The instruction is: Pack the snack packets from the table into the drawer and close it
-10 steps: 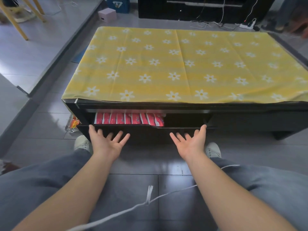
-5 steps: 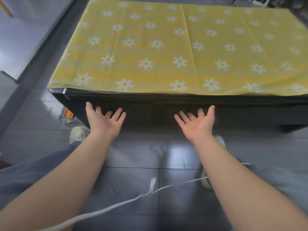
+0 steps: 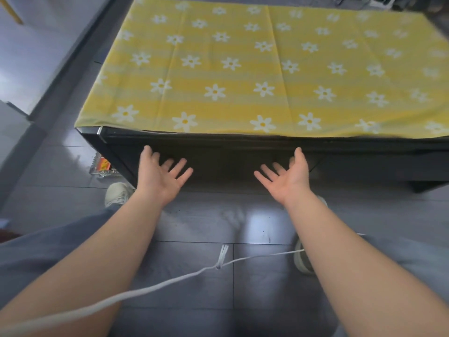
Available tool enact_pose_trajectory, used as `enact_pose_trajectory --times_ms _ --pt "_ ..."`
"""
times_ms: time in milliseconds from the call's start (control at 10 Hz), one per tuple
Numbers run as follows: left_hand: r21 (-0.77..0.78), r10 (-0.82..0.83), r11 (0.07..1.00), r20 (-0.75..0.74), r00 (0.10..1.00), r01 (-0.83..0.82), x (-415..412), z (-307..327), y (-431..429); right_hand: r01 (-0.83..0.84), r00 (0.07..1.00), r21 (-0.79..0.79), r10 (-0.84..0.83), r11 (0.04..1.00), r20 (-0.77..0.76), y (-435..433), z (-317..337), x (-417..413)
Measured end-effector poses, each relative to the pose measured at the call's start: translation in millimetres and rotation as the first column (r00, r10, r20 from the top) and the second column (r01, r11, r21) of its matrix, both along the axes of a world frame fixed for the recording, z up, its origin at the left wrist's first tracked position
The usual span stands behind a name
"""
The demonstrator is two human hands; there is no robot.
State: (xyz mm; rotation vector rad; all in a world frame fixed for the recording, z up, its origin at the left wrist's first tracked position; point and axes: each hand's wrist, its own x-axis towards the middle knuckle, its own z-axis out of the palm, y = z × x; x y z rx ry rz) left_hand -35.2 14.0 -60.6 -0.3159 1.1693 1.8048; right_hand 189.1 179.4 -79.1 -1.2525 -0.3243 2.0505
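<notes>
A low black table (image 3: 364, 164) stands on dark grey floor tiles (image 3: 184, 268), its top covered by a yellow cloth (image 3: 243, 69) with white daisies. The tiles are glossy and throw back a pale glare just in front of it. A white cord (image 3: 170, 283) trails across them. At left a dark strip (image 3: 73, 69) runs diagonally, with paler floor and a yellow leg (image 3: 13, 12) beyond.

Low black table (image 3: 364, 164), yellow daisy-print cloth (image 3: 243, 69) spread flat over its top, dark tiled floor (image 3: 194, 263) beneath
</notes>
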Motion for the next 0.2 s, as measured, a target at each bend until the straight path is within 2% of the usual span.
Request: enact_pose_trajectory --times_ms 100,200 --pt "-0.21 -0.335 0.929 -0.135 0.932 0.304 23 8 1 -0.162 0.964 0.058 0.145 0.985 0.221 -13 8 -1" --pt "-0.396 -0.527 0.832 -0.339 0.78 0.39 45 23 -3 -0.35 0.878 0.18 0.255 0.919 0.406 -31 20 -7"
